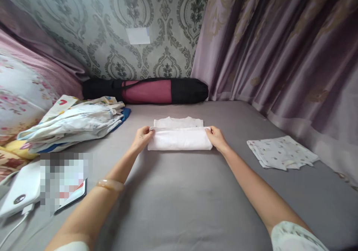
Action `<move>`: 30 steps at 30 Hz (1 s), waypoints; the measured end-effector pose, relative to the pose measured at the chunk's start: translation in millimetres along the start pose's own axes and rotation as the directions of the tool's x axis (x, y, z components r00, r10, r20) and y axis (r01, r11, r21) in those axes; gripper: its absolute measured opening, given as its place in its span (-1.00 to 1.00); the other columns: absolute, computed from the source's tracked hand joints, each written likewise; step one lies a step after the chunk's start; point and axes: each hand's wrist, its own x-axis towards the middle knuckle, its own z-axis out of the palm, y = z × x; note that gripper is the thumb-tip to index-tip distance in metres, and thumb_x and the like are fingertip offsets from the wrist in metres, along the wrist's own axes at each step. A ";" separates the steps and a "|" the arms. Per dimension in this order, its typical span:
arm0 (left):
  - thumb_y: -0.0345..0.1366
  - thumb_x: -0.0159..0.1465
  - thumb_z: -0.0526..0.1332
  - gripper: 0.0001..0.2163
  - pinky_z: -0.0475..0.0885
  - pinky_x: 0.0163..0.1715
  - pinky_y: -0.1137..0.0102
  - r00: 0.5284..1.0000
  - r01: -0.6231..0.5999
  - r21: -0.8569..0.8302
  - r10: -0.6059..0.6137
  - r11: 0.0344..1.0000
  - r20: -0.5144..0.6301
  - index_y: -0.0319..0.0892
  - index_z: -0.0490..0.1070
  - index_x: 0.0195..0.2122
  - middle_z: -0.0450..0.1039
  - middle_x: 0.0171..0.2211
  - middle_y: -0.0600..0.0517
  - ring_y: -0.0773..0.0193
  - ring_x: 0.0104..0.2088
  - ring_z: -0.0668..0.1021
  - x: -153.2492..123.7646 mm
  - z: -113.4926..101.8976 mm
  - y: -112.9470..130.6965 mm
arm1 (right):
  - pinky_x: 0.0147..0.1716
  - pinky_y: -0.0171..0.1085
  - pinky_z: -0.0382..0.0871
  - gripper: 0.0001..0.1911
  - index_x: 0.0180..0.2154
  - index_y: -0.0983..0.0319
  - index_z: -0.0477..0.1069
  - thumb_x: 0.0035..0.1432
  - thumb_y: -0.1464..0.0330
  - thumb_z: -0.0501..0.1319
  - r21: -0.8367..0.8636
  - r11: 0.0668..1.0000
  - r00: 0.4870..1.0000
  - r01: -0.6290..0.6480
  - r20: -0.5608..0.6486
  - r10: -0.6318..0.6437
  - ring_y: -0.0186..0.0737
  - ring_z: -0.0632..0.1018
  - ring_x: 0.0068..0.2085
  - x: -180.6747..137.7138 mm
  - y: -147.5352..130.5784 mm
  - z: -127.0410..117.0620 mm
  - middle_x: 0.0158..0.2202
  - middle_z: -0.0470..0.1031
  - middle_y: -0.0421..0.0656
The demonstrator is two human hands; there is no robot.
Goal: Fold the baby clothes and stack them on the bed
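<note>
A white shirt point(180, 139) lies on the grey bed sheet point(179, 198) in front of me, its lower part folded up toward the neckline. The neckline end sticks out flat beyond the folded edge. My left hand point(143, 136) pinches the left corner of that edge between thumb and fingers. At the opposite corner my right hand point(216, 137) grips the fabric the same way. The fold is stretched straight between both hands.
A heap of light clothes point(81, 120) lies at the left, near a white power bank point(24, 185) with a cable and a phone point(74, 198). A folded patterned garment point(281, 152) rests at the right. A black and maroon long bag point(147, 91) lies along the wall.
</note>
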 end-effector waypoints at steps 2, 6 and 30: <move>-0.15 0.07 0.12 -0.78 0.12 -0.55 0.48 0.999 0.023 0.047 -0.021 0.999 -0.030 -0.22 0.37 -0.45 0.23 -0.58 0.13 0.36 -0.53 0.28 11.8 5.9 -3.4 | -0.24 -0.30 0.40 -0.70 -0.12 0.32 0.47 0.27 0.34 0.03 -0.101 0.994 0.999 -0.033 -0.008 0.033 -0.16 0.57 -0.19 8.4 -4.3 4.7 -0.22 0.60 -0.03; -0.24 0.12 0.06 -0.83 0.15 -0.52 0.46 0.997 0.063 0.125 -0.058 0.990 -0.048 -0.21 0.36 -0.44 0.25 -0.56 0.11 0.32 -0.50 0.32 30.6 15.7 -4.0 | -0.17 -0.31 0.35 -0.69 -0.06 0.29 0.44 0.33 0.32 0.01 -0.309 0.951 1.000 -0.019 -0.002 0.020 -0.12 0.56 -0.10 19.2 -13.9 7.8 -0.13 0.57 0.02; -0.27 0.42 -0.11 -0.72 0.24 -0.32 0.38 0.986 -0.020 0.581 0.113 0.813 -0.125 -0.19 0.30 0.01 0.50 -0.20 -0.13 0.15 -0.25 0.50 59.4 45.6 -3.8 | -0.13 -0.18 0.34 -0.58 0.07 0.30 0.24 0.45 0.20 -0.19 -0.638 0.770 1.000 0.011 0.028 0.009 0.02 0.57 -0.06 54.8 -23.2 25.2 -0.14 0.56 0.12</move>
